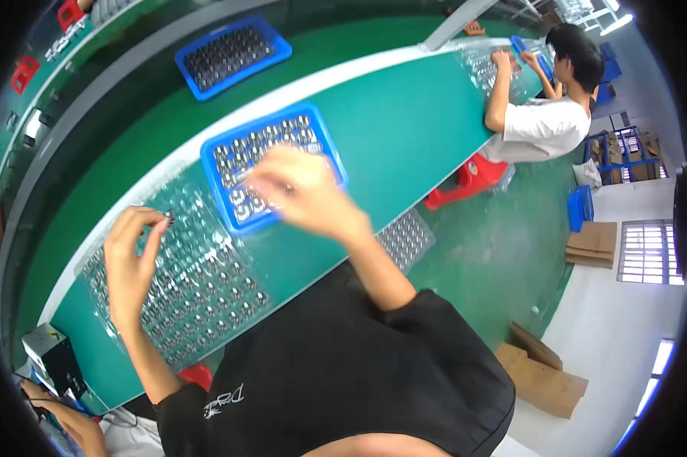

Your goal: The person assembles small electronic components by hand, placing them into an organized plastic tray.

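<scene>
My left hand (132,255) is over a clear plastic blister tray (177,183) on the green table. Its thumb and forefinger pinch a small dark metallic part (169,218). Many similar parts fill the near half of the blister tray; at its far end the pockets look bare. My right hand (301,190) is above a blue tray (331,152) holding rows of small shiny metal parts (241,145). Motion smears its fingers, so I cannot make out whether they hold anything.
Beyond the table edge sits another blue tray (281,47) of dark parts. A co-worker in a white shirt (545,128) works at the right end of the green table (404,114). A black box (52,354) stands at the left end, near another person's arm (73,419).
</scene>
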Motion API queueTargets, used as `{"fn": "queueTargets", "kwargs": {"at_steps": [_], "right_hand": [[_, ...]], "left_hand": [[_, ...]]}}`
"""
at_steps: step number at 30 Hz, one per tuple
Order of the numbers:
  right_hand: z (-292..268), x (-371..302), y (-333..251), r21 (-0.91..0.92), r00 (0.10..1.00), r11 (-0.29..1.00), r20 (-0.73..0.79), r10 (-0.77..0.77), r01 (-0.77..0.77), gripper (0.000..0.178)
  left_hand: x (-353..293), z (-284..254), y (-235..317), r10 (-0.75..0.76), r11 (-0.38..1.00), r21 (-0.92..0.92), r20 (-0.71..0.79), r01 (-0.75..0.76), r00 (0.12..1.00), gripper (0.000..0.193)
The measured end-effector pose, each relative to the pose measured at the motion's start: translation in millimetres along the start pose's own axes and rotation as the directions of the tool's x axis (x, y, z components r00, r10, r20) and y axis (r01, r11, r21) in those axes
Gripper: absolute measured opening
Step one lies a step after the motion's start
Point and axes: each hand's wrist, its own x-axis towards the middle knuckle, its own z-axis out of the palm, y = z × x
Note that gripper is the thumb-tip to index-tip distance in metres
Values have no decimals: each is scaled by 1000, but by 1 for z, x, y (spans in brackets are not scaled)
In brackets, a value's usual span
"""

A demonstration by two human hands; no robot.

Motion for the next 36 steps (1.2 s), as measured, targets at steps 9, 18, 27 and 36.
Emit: {"fn": "queueTargets", "kwargs": {"at_steps": [9, 18, 27, 36], "right_hand": [[-134, -85, 99, -597, 844, 602, -305, 442, -530, 12], [-114, -88, 120, -571, 822, 601, -472, 318, -560, 16], [-85, -78, 88, -104, 808, 850, -390, 442, -516, 7], [-64, -44, 69, -213, 924, 899, -57, 379, -382, 11]], "left_hand": [[47, 67, 22, 267, 928, -282, 48, -244, 962, 10], [94, 139, 47, 429, 883, -242, 73, -401, 900, 12], [87, 164, 46, 451, 892, -21, 100, -451, 887, 12], [81, 178, 45, 498, 857, 129, 39, -499, 866, 11]]}}
